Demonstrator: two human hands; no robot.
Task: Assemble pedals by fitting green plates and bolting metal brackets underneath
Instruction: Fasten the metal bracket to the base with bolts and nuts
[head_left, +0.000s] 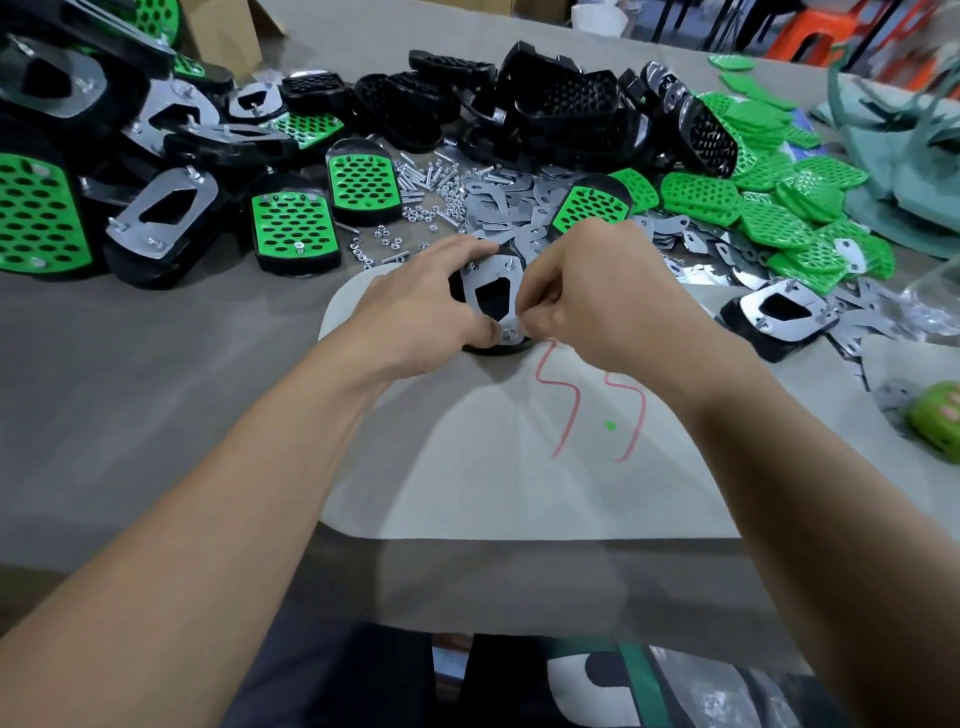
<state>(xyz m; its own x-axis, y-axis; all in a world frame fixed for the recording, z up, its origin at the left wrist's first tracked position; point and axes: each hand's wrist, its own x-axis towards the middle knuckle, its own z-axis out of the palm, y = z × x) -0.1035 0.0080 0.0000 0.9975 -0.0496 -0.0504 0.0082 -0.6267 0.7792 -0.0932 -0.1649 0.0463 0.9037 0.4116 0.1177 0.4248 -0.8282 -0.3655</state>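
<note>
One pedal, three bolt ends to fasten

The pedal lies upside down on the white sheet, with one metal bracket on its underside. The left hand curls round its left edge and braces it. The right hand pinches at the near bolt end; whether a nut sits there I cannot tell.

Best done, I judge, by pressing the bracket flat, starting the thread square with the fingertips and tightening evenly.

Counted:
- three bolt ends on this bracket
- one bracketed pedal to the right
- at least four green-side-up pedals beyond

Loose nuts, spare brackets and green plates lie in heaps past counting.
</note>
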